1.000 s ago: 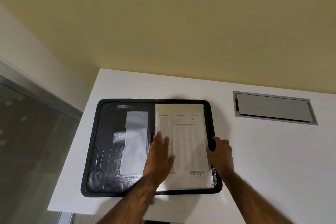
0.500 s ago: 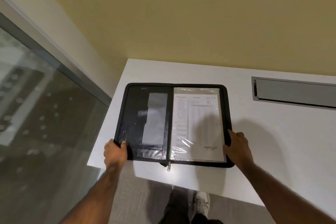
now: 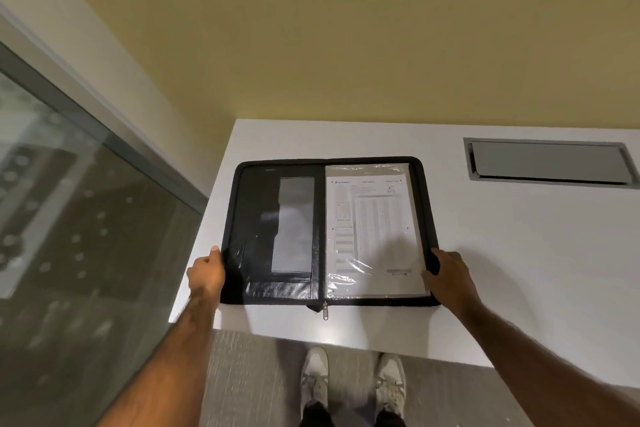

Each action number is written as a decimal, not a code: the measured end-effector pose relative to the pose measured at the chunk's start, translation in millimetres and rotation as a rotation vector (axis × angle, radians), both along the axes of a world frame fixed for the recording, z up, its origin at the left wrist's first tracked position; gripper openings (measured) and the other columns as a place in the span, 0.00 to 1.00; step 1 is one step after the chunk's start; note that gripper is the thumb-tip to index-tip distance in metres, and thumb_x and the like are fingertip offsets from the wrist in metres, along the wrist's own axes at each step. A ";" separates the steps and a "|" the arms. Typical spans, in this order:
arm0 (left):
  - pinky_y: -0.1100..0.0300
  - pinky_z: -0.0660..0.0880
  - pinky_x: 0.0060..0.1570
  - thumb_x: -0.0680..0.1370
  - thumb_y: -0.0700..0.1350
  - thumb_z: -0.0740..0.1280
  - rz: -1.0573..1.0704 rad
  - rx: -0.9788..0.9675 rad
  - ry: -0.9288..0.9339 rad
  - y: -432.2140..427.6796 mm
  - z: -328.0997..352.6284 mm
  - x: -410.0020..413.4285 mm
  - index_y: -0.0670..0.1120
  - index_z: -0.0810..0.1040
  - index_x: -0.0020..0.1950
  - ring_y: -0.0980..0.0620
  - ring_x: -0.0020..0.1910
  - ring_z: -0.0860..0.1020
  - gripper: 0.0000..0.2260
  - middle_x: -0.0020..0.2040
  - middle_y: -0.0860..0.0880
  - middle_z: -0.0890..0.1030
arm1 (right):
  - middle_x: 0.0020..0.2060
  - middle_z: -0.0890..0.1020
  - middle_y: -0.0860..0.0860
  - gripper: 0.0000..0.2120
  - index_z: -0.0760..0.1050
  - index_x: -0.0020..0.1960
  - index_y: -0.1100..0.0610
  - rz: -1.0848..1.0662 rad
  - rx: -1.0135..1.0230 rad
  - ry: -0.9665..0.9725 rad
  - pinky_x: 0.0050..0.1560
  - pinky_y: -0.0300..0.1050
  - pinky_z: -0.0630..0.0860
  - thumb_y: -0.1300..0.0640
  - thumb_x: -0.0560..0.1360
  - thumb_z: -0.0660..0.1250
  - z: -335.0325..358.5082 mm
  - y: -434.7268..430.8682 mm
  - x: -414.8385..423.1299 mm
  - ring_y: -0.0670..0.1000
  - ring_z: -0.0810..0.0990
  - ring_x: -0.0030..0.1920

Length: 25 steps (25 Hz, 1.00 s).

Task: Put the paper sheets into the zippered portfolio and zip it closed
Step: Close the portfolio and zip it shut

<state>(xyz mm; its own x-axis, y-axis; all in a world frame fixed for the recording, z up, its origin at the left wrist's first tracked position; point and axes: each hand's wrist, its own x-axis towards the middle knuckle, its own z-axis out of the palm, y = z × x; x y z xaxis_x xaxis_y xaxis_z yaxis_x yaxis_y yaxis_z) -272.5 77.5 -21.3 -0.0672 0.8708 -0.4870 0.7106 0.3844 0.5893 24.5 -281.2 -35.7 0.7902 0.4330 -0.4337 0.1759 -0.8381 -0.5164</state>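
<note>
At the front left corner of the white table point(image 3: 519, 253), black zippered portfolio point(image 3: 263, 225) lying open flat, paper sheets point(image 3: 374, 229) under clear plastic on its right half, left hand point(image 3: 207, 274) gripping its left edge, right hand point(image 3: 450, 274) gripping its right edge, grey hatch point(image 3: 550, 163) farther right.

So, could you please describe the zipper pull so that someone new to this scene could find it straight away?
On the white table lies an open black portfolio. At the middle of its near edge, below the spine, a small silver zipper pull sticks out onto the table, the only metal tab on the black border.
</note>
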 end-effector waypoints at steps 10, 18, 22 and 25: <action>0.48 0.75 0.62 0.84 0.63 0.52 0.091 -0.216 -0.328 17.4 26.8 -16.8 0.39 0.80 0.59 0.41 0.57 0.81 0.30 0.59 0.39 0.82 | 0.60 0.80 0.60 0.24 0.72 0.69 0.59 -0.203 -0.019 0.034 0.60 0.61 0.78 0.49 0.77 0.69 9.4 19.8 -17.6 0.62 0.79 0.59; 0.46 0.69 0.72 0.74 0.76 0.46 -0.192 -0.400 -0.833 4.2 100.4 -17.7 0.42 0.78 0.69 0.44 0.65 0.80 0.45 0.64 0.43 0.83 | 0.79 0.60 0.46 0.32 0.57 0.78 0.42 0.094 0.552 0.199 0.75 0.51 0.59 0.37 0.78 0.61 84.4 156.7 -127.2 0.45 0.58 0.77; 0.44 0.62 0.76 0.72 0.78 0.52 -0.363 -0.526 -1.080 -38.5 131.5 11.1 0.48 0.69 0.78 0.42 0.74 0.72 0.45 0.74 0.43 0.74 | 0.79 0.58 0.42 0.32 0.55 0.78 0.39 0.084 0.724 0.354 0.76 0.45 0.55 0.36 0.77 0.59 120.2 201.6 -169.5 0.39 0.55 0.77; 0.43 0.61 0.77 0.71 0.78 0.54 -0.389 -0.532 -1.101 -77.8 143.5 35.2 0.53 0.67 0.79 0.45 0.76 0.70 0.43 0.76 0.48 0.72 | 0.77 0.60 0.37 0.29 0.54 0.79 0.43 0.071 0.833 0.399 0.76 0.37 0.56 0.40 0.80 0.56 131.8 201.3 -177.5 0.32 0.58 0.75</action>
